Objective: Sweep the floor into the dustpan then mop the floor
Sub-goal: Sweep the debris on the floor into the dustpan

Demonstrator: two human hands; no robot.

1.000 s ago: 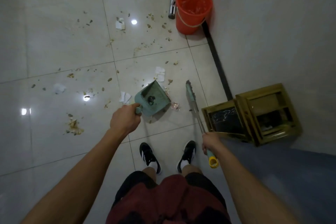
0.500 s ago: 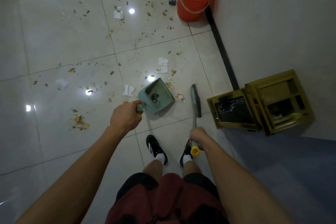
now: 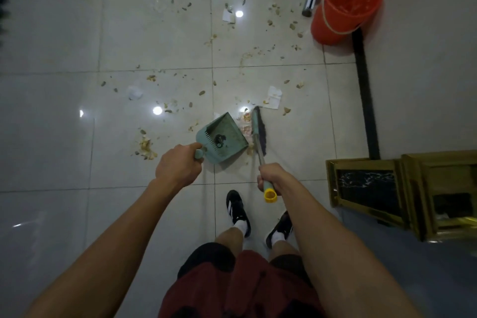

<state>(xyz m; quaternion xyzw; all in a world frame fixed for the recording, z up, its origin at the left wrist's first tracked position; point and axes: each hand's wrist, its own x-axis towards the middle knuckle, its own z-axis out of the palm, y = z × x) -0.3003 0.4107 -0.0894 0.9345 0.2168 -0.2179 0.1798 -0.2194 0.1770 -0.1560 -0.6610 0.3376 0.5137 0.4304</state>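
My left hand (image 3: 178, 166) grips the dustpan (image 3: 222, 140), my right hand (image 3: 271, 175) the broom (image 3: 259, 131); I should press the pan's lip flat to the floor (image 3: 64, 137) and flick short strokes inward.

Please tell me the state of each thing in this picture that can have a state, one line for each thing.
dustpan: tilted, held by its handle, a dark clump inside.
broom: head down beside the dustpan's open edge.
left hand: grips the dustpan handle.
right hand: grips the broom handle.
floor: littered with scraps and paper bits.
orange bucket: upright by the wall.
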